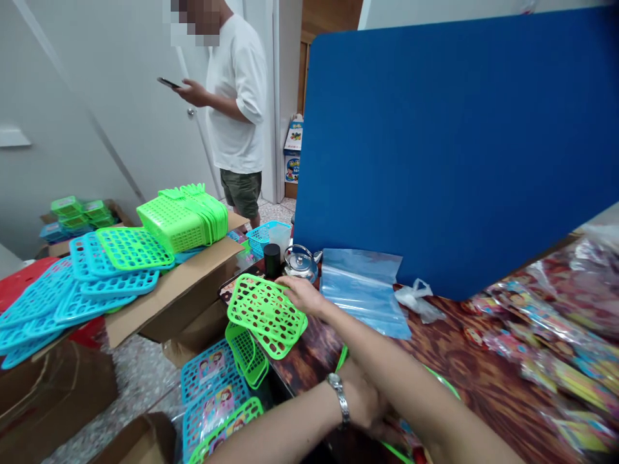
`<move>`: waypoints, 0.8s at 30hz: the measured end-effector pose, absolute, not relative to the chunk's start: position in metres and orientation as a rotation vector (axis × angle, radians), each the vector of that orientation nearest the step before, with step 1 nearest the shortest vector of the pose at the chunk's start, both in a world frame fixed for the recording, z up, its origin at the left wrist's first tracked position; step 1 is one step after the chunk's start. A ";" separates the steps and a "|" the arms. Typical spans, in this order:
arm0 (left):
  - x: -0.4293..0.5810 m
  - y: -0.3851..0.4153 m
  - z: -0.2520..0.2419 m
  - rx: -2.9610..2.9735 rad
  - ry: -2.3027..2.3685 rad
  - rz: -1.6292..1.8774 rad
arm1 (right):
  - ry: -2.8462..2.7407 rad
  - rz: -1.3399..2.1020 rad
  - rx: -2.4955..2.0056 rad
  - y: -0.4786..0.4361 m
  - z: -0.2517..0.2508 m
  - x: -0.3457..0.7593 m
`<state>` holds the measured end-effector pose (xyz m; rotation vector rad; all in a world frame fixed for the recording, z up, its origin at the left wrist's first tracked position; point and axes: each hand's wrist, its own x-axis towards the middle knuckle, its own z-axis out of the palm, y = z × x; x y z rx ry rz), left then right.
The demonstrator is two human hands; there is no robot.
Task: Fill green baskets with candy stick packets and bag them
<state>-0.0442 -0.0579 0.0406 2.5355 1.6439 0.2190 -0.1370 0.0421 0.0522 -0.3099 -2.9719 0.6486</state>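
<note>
My right hand (304, 295) reaches across my left arm, its fingers closed at the edge of a green perforated plastic lid (264, 308). Another green lid overlaps it at the table's left edge. Lower down, my left hand (362, 396), with a metal watch on the wrist, is at a green-rimmed basket (442, 379). My right forearm covers much of that basket, and my left fingers are mostly hidden. Some colourful packaged contents show under the left hand.
A glass teapot (300, 263), black cup (271, 260) and clear plastic sheets (360, 290) lie ahead. Stacked green baskets (186, 219) and blue lids (106, 274) are at left. Packaged toys (546, 341) lie right, below a big blue board (435, 148). A person (236, 96) stands behind.
</note>
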 end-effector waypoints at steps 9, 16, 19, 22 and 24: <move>-0.041 -0.057 0.028 2.485 1.558 0.245 | -1.964 1.403 -0.534 0.084 0.109 0.020; -0.039 -0.051 0.030 2.618 1.592 0.117 | -1.754 1.031 -0.902 0.061 0.097 0.179; -0.037 -0.050 0.035 2.627 1.584 0.066 | -1.772 1.074 -0.900 0.041 0.071 0.197; -0.037 -0.050 0.038 2.640 1.539 0.101 | -1.768 1.143 -0.829 0.027 0.049 0.190; -0.037 -0.051 0.041 2.627 1.558 0.160 | -1.785 1.121 -0.798 0.023 0.039 0.179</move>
